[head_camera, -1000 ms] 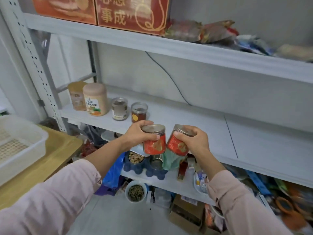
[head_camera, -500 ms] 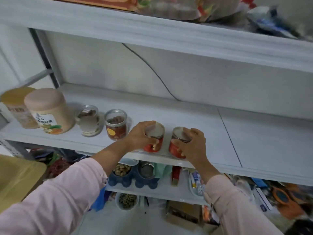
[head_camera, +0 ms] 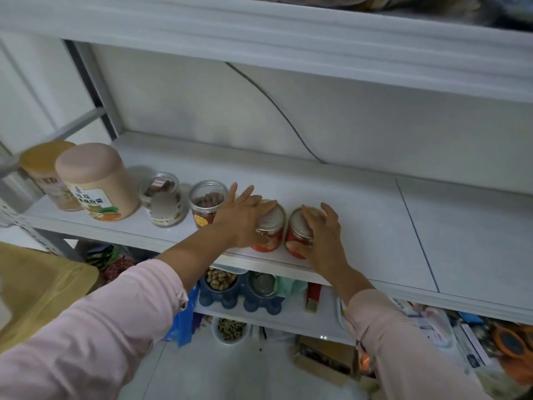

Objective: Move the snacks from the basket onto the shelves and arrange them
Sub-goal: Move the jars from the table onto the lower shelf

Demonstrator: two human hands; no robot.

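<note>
A person in pink sleeves reaches both arms to the front edge of a white middle shelf (head_camera: pixel 360 215), where six containers stand in a rough row. At far left are two tall canisters, a yellow-lidded canister (head_camera: pixel 43 168) partly hidden behind a beige canister (head_camera: pixel 98 183). Next come two clear jars, the first jar (head_camera: pixel 161 200) beside the second jar (head_camera: pixel 206 203), which stands just left of the left hand (head_camera: pixel 242 217) and is partly covered by it. That hand lies over the left red can (head_camera: pixel 271 226), fingers straight and spread across its metal lid, thumb low at the can's front. The right hand (head_camera: pixel 323 238) curls over the right red can (head_camera: pixel 300 229), fingers on the lid, thumb on its side. The two red cans stand upright, just beside each other. A dark cable (head_camera: pixel 277 111) runs down the back wall, and an upper shelf (head_camera: pixel 288 30) overhangs. Below, a blue holder (head_camera: pixel 212 298) carries a cup of nuts. A wooden table (head_camera: pixel 37 290) shows at left.
</note>
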